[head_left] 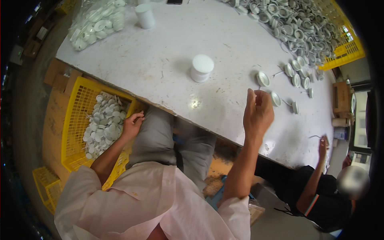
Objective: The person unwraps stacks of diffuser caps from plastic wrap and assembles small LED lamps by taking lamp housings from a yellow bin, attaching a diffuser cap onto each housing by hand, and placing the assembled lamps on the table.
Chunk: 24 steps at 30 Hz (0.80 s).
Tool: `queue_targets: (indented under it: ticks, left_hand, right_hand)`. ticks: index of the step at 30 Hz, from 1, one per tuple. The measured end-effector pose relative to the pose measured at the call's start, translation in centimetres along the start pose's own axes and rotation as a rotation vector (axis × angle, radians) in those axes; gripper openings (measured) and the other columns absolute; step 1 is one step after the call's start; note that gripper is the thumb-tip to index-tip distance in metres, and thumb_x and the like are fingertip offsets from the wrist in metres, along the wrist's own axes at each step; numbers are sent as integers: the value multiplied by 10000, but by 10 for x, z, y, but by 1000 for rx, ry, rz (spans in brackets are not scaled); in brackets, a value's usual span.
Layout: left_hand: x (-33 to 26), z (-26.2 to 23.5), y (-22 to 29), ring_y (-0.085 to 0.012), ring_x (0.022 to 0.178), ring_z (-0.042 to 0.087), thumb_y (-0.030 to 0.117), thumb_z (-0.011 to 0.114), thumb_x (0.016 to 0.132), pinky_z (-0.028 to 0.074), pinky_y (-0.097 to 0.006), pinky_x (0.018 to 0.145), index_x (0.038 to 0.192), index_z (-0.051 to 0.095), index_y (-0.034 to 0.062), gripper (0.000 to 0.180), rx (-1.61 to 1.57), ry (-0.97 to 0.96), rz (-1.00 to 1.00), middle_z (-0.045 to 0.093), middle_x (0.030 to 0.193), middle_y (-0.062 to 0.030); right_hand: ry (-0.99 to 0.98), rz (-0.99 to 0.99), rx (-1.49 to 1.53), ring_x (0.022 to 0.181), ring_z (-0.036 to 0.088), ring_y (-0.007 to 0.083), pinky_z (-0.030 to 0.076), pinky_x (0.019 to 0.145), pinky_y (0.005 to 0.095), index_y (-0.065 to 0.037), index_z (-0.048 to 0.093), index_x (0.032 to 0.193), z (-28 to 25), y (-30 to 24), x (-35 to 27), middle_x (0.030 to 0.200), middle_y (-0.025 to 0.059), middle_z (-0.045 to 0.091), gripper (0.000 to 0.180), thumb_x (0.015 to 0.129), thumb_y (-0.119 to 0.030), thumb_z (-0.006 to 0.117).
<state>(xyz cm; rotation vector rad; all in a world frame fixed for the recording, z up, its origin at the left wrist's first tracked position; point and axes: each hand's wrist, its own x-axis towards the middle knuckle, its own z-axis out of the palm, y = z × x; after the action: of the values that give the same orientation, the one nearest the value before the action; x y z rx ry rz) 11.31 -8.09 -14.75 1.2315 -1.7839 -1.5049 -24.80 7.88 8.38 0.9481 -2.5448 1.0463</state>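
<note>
My right hand (pixel 259 114) is raised over the white table, fingers bent and thumb apart from them, with nothing visible between. Just beside its fingers lies a round white cup-shaped part (pixel 275 99) with a thin wire. Another such part (pixel 263 79) sits slightly farther off. Low on the left, my left hand (pixel 132 125) rests by my thigh at the rim of a yellow basket (pixel 76 114), loosely bent and holding nothing I can see. Inside the basket are many white round pieces (pixel 105 124). A stack of white discs (pixel 202 68) stands on the table ahead of me.
Wired round parts (pixel 296 30) are heaped at the far right against a yellow crate (pixel 347 52). A clear bag of white discs (pixel 98 25) and another white stack (pixel 145 16) occupy the far left. At right, a person in black (pixel 320 196) reaches over the table (pixel 160 72).
</note>
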Motion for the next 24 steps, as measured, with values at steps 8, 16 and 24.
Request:
queue_targets:
  ticks: [8,16,24]
  left_hand:
    - [-27,57,123,-175,958,645,13,499,899,502,-267,814,1032,601,-32,173,-50,-324,119,615,1169,-156]
    - [-8,154,202,-222,1167,531,42,597,867,476,-330,923,1282,388,-31,470,-515,-634,22,507,1284,-198]
    - [-1,173,201,-155,1027,537,55,796,663,468,-276,885,1288,385,-31,753,-552,-405,18,537,1109,-92]
  right_hand:
    - [-194,427,-436,890,619,345,483,782,445,-61,642,952,46,99,20,1011,150,614,323,836,-359,599]
    - [42,411,202,656,567,189,451,623,323,-2,578,815,20,61,-77,722,98,595,198,866,-192,598]
    - [-206,291,384,655,523,77,441,628,226,-7,576,834,9,-1,-168,717,25,563,113,850,-85,655]
